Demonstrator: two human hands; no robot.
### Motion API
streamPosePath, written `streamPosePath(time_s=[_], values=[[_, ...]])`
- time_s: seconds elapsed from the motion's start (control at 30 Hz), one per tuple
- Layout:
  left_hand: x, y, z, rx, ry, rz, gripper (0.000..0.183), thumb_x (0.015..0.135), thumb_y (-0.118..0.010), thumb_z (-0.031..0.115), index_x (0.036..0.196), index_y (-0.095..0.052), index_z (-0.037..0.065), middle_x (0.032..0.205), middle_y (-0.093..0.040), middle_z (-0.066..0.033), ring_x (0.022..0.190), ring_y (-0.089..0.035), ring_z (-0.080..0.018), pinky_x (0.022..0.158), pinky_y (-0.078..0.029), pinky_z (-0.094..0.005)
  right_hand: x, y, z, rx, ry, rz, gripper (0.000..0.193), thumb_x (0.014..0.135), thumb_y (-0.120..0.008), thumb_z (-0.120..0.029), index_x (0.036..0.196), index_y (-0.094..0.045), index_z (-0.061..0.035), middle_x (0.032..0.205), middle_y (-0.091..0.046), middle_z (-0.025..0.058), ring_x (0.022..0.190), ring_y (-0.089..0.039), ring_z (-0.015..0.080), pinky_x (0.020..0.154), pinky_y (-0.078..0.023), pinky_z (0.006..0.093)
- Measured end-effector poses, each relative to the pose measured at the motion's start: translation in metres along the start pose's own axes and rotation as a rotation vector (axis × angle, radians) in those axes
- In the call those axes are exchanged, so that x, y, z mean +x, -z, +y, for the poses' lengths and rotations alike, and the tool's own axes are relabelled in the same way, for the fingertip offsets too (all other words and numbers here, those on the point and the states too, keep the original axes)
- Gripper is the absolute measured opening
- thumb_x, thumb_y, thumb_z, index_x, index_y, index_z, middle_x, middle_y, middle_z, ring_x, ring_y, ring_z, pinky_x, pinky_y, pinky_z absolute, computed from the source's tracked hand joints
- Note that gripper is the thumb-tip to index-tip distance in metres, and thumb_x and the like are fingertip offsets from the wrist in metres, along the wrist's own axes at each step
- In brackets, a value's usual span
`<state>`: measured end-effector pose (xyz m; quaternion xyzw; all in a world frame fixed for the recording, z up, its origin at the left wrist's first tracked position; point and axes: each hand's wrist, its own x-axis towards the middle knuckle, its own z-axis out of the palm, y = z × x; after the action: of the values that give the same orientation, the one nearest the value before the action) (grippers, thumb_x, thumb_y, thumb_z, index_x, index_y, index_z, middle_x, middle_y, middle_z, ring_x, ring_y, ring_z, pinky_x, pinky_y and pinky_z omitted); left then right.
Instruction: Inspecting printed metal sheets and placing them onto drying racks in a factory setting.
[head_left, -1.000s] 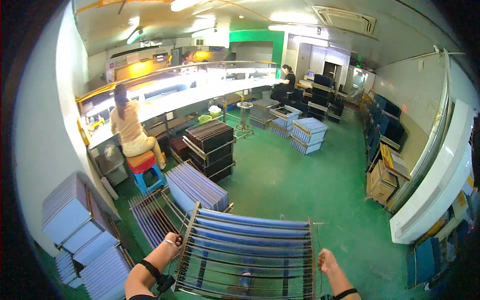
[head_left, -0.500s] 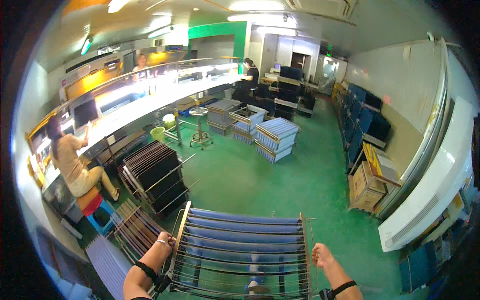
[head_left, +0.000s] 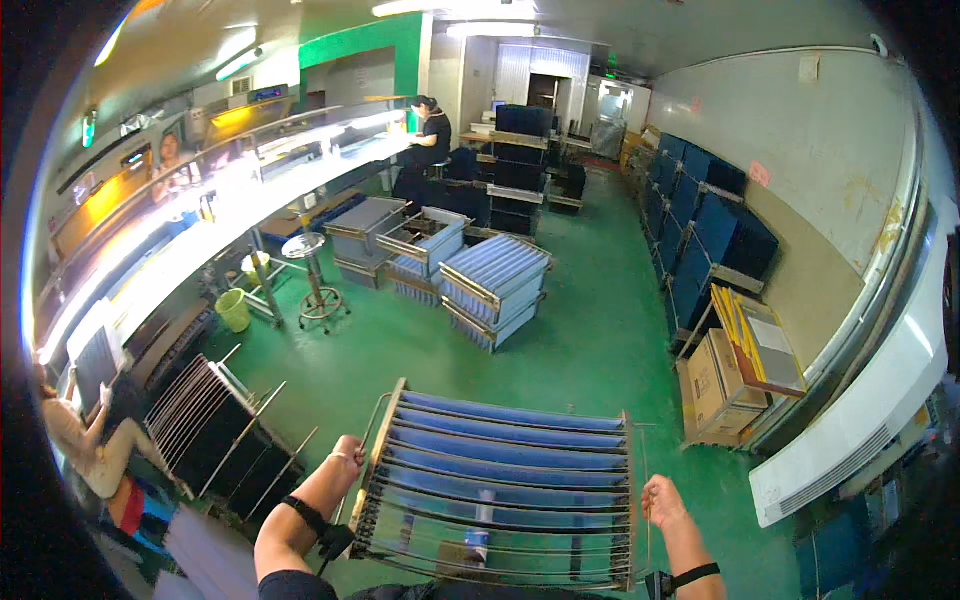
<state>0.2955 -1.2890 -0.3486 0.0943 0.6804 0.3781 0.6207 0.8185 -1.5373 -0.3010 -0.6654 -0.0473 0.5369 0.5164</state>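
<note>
the rack [head_left: 630,500], a metal frame with bars across it and pale blue sheets [head_left: 500,468] hanging between them, was just in front of the person's body, above the green floor [head_left: 590,370], which showed through its gaps near the lower edge. the left hand [head_left: 348,453] gripped the wire handle [head_left: 373,415] along the rack's left side; the right hand [head_left: 664,502] had its fingers curled around the thinner right handle [head_left: 649,550].

the floor was smooth and slightly glossy, running back between a bright bench and the right-hand wall [head_left: 820,150]. the long bench [head_left: 225,220] glowed white under its lamps. at its near end a seated worker [head_left: 85,440] held up a dark panel [head_left: 95,360]; another person [head_left: 172,172] was behind the bench, and a third, in black [head_left: 432,135], sat at the far end.

a dark loaded rack [head_left: 255,455] stood on the floor to the left, with a green basket [head_left: 233,310] and a round metal stool [head_left: 304,246] beyond. farther back, light blue racks [head_left: 495,280] were stacked in the middle. dark blue stacks [head_left: 715,235] lined the right wall, followed by a cardboard box [head_left: 715,375] and, nearer, a long white appliance [head_left: 840,450].
</note>
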Motion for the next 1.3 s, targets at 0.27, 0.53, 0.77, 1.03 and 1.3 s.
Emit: streamPosePath(time_s=[0.27, 0.53, 0.77, 1.03, 1.3], values=[[0.076, -0.25, 0.102, 0.166, 0.095, -0.133, 0.015, 0.067, -0.049, 0.018, 0.077, -0.041, 0.008, 0.053, -0.04, -0.0044, 0.039, -0.032, -0.0115, 0.035, -0.023, -0.0231, 0.108, -0.009, -0.136, 0.056, 0.0, 0.28, 0.014, 0.058, -0.048, -0.02, 0.055, -0.038, -0.0102, 0.054, -0.035, 0.0034, 0.047, -0.035, 0.0157, 0.042, -0.03, 0.0315], [0.158, -0.444, 0.199, 0.254, 0.01, -0.085, 0.026, 0.065, -0.052, 0.032, 0.055, -0.043, 0.009, 0.048, -0.04, -0.0012, 0.036, -0.029, -0.0128, 0.036, -0.026, -0.0257, 0.304, -0.03, -0.261, 0.025, -0.045, 0.215, 0.015, 0.058, -0.049, -0.022, 0.058, -0.038, -0.0116, 0.055, -0.035, 0.0035, 0.047, -0.035, 0.0169, 0.044, -0.03, 0.0339], [0.214, -0.499, 0.284, 0.126, 0.068, -0.013, 0.021, 0.063, -0.052, 0.027, 0.07, -0.043, 0.009, 0.051, -0.04, -0.0017, 0.037, -0.026, -0.0114, 0.036, -0.023, -0.0243, 0.423, -0.102, -0.39, -0.075, -0.055, 0.031, 0.015, 0.062, -0.051, -0.023, 0.06, -0.039, -0.0145, 0.053, -0.038, -0.0008, 0.045, -0.038, 0.0135, 0.043, -0.031, 0.0285], [0.277, -0.544, 0.386, 0.033, 0.065, 0.027, 0.03, 0.061, -0.051, 0.036, 0.049, -0.04, 0.012, 0.043, -0.034, 0.0007, 0.038, -0.026, -0.0113, 0.037, -0.019, -0.0251, 0.563, -0.235, -0.534, -0.26, -0.028, -0.023, 0.017, 0.06, -0.052, -0.027, 0.059, -0.04, -0.0145, 0.056, -0.041, -0.001, 0.048, -0.04, 0.0126, 0.044, -0.032, 0.0299], [0.287, -0.553, 0.43, -0.23, 0.088, 0.271, 0.031, 0.058, -0.052, 0.04, 0.049, -0.039, 0.013, 0.045, -0.035, 0.0025, 0.037, -0.023, -0.011, 0.036, -0.016, -0.025, 0.694, -0.383, -0.659, -0.445, 0.014, -0.236, 0.018, 0.059, -0.052, -0.023, 0.066, -0.042, -0.0098, 0.06, -0.043, 0.0016, 0.048, -0.039, 0.0132, 0.045, -0.034, 0.0279]])
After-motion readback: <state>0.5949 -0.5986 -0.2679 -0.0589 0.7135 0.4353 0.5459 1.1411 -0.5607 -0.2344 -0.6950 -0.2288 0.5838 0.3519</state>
